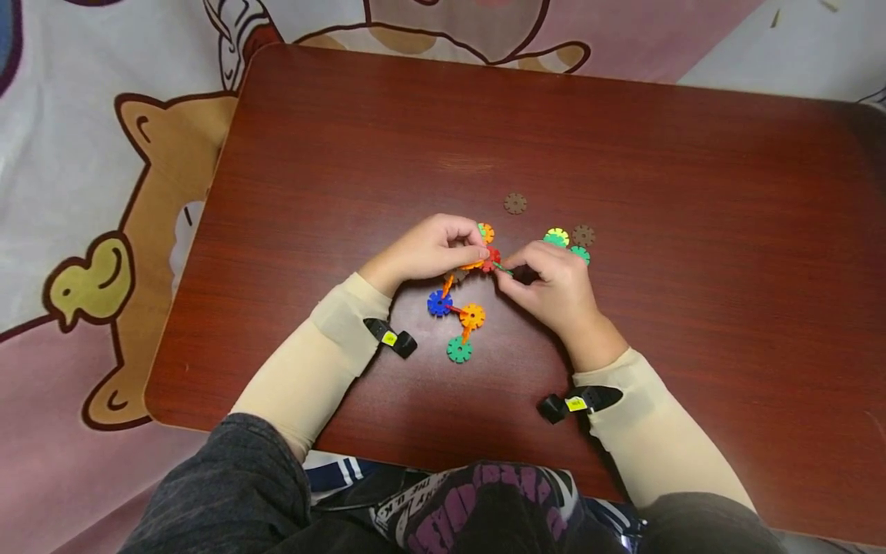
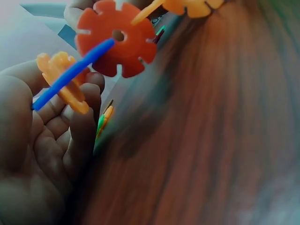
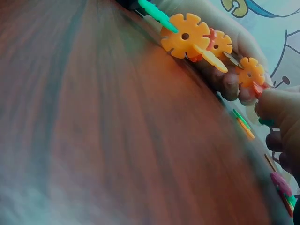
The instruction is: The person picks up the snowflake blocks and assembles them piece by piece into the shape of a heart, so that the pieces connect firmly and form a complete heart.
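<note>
A strap's yellow tag (image 1: 390, 338) at the left wrist is too small to read. The left hand (image 1: 436, 250) pinches one end of the disc chain (image 1: 477, 317), which trails from its fingertips toward the body; its blue disc (image 1: 435, 300) lies flat in the head view, while the left wrist view shows it edge-on, slotted into a face-on red disc (image 2: 96, 28). The right hand (image 1: 557, 288) pinches a green disc (image 1: 506, 269) at the chain's end. Just beyond its knuckles lie loose discs (image 1: 584, 233).
</note>
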### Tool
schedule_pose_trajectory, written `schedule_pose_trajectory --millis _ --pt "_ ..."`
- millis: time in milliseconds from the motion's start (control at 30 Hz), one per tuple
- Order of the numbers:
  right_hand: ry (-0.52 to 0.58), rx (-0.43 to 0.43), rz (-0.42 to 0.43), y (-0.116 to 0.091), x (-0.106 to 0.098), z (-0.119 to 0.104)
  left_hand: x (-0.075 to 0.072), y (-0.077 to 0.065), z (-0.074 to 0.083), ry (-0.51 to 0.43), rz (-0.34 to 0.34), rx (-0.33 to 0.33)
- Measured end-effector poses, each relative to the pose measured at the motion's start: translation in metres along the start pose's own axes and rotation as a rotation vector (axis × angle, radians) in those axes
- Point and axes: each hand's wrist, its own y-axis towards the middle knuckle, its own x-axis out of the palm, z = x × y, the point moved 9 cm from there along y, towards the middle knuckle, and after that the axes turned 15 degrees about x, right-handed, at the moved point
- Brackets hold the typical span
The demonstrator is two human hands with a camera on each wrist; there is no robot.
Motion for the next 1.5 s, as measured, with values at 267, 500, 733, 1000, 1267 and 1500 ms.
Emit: schedule_pose_trajectory --millis 267,500,733,1000,1267,1500 --pt "-0.063 -0.027 -0.018 0.002 -0.021 0.014 0.0 0.001 -0.003 0.008 0.013 -0.02" --pt "-0.138 -0.048 -0.047 0.002 -0.016 0.014 0.001 0.003 0.0 0.018 0.002 -0.014" --pt "-0.218 -0.085 -0.008 0.002 -0.004 0.003 0.002 0.003 -0.004 -0.016 -0.018 -0.044" --pt "-0.25 -0.144 0.012 0.001 -0.003 -0.003 0.002 0.003 -0.007 -0.036 -0.024 -0.073" --pt "-0.226 -0.194 0.039 -0.003 -0.009 -0.011 0.006 0.008 -0.005 -0.036 -0.032 -0.071" --pt "-0.153 -0.213 0.109 -0.004 -0.017 -0.015 0.01 0.01 -0.007 -0.104 -0.033 -0.079"
